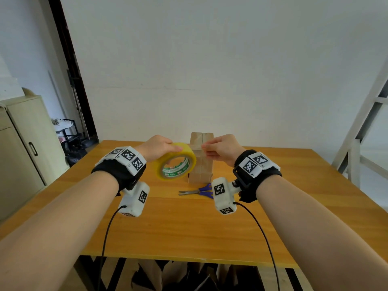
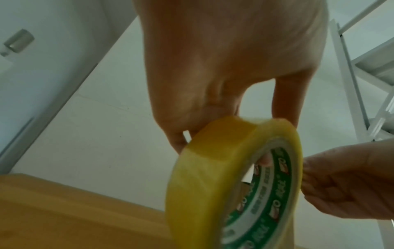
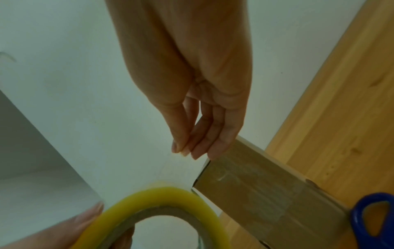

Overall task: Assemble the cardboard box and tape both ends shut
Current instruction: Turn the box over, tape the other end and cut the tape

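A tall brown cardboard box [image 1: 202, 164] stands upright at the middle of the wooden table [image 1: 189, 227], its top flaps folded shut. My left hand [image 1: 168, 147] grips a yellow tape roll [image 1: 175, 162] in the air just left of the box, with the thumb inside the core [image 2: 264, 160]. My right hand [image 1: 206, 149] pinches the loose tape end [image 3: 183, 151] near the box's top edge. A short clear strip [image 3: 172, 170] runs from the roll [image 3: 162, 200] to those fingertips. Clear tape shows along the box's side [image 3: 266, 193].
Blue-handled scissors [image 1: 199, 192] lie on the table in front of the box, under my right wrist. A beige cabinet [image 1: 25, 143] stands at the left and a white ladder frame [image 1: 361, 133] at the right. Cardboard pieces [image 1: 168, 276] lie under the table.
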### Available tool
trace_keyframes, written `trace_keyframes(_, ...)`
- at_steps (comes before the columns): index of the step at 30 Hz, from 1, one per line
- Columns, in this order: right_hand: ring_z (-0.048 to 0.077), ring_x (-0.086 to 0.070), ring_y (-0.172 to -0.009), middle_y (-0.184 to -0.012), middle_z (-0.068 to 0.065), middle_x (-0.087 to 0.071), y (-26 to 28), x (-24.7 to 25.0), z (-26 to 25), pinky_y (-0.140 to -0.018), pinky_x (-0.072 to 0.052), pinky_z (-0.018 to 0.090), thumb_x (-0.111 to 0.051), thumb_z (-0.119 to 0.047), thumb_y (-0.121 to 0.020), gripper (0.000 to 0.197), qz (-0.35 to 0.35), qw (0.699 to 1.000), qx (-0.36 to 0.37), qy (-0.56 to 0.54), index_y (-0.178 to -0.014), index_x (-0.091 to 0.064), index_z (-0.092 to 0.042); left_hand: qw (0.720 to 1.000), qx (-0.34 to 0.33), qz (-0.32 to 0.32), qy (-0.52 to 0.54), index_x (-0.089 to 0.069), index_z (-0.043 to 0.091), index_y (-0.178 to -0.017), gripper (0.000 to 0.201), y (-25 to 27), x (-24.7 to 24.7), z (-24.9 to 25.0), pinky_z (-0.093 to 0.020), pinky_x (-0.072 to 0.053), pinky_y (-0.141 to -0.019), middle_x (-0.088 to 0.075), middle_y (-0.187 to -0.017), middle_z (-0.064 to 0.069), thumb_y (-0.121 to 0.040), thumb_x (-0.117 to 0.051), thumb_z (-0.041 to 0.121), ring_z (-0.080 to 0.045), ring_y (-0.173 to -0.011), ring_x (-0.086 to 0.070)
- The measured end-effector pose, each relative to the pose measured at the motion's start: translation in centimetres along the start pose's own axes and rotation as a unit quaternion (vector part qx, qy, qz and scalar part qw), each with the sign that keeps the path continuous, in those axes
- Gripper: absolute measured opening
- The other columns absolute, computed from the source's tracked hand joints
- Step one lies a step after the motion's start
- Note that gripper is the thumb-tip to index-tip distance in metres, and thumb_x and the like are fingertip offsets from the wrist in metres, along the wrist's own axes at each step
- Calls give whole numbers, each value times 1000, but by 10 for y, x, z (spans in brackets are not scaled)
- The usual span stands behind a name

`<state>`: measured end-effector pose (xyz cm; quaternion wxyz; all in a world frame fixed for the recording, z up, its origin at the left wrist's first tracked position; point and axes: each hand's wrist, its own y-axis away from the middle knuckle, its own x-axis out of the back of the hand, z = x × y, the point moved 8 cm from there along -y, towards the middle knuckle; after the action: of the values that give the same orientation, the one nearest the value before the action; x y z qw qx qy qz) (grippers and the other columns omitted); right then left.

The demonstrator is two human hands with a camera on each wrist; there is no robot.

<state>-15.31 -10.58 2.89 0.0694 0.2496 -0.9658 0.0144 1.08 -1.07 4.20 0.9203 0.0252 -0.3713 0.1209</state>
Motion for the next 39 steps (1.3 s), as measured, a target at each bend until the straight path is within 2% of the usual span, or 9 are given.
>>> trace_keyframes(3,16,-64,-69,-77,10,-66,-3,13,5,-67,-58,26,-70,-5,-82,8,10,1000,-9,5,-85,-67,1,993,28,23,-115,-48,9,-57,53,-3,2,-10,-28,-35,-56,-47,-52,-5,-73,-68,56,-18,-49,-43)
trace_keyframes(5,18,-64,-70,-78,11,-66,-5,18,8,-70,-58,28,-69,-4,-83,10,13,1000,-15,5,-89,-68,3,990,35,34,-131,-42,13,-50,58,-2,3,-12,-25,-34,-51,-44,-44,-1,-72,-65,61,-14,-41,-39)
trace_keyframes(10,19,-63,-68,-76,12,-65,-12,30,10,-71,-58,31,-66,0,-83,16,37,999,-31,-22,-96,-66,9,994,12,66,-85,-52,9,-48,56,-16,9,-9,-26,-28,-50,-33,-41,1,-82,-59,53,-15,-39,-33)
trace_keyframes(12,19,-62,-65,-73,13,-63,-14,32,11,-68,-58,31,-64,2,-84,12,37,998,-44,-26,-93,-64,9,985,14,70,-155,-32,16,-43,61,-23,12,-7,-27,-20,-49,-22,-42,3,-79,-60,58,-15,-39,-23)
trace_keyframes(14,20,-61,-63,-71,14,-61,-16,34,14,-68,-59,32,-63,3,-85,10,33,997,-58,-29,-92,-64,10,971,18,61,-229,-22,19,-46,65,-28,13,-5,-29,-18,-50,-18,-45,3,-75,-58,66,-16,-42,-19)
trace_keyframes(17,21,-61,-64,-71,15,-62,-21,40,18,-72,-58,36,-64,2,-83,13,39,997,-70,-16,-93,-65,11,969,10,43,-243,-24,19,-46,64,-37,9,-6,-29,-20,-50,-20,-44,3,-79,-53,65,-15,-42,-21)
trace_keyframes(21,23,-61,-63,-69,16,-61,-24,45,23,-72,-58,38,-62,6,-83,6,52,994,-91,-24,-77,-63,7,974,6,32,-225,-25,17,-45,62,-45,5,-5,-28,-19,-49,-21,-44,2,-86,-52,55,-15,-41,-21)
trace_keyframes(26,24,-62,-63,-69,16,-61,-26,50,27,-68,-58,37,-63,7,-82,5,58,992,-108,-19,-77,-62,7,972,14,11,-235,-23,17,-47,60,-53,2,-3,-29,-21,-52,-21,-47,0,-91,-48,50,-16,-43,-23)
trace_keyframes(39,22,-63,-64,-70,15,-62,-25,48,32,-64,-59,34,-62,5,-83,4,53,993,-110,-1,-81,-63,8,969,48,-16,-241,-30,17,-45,59,-61,1,-11,-27,-22,-50,-24,-47,1,-85,-56,52,-15,-42,-24)
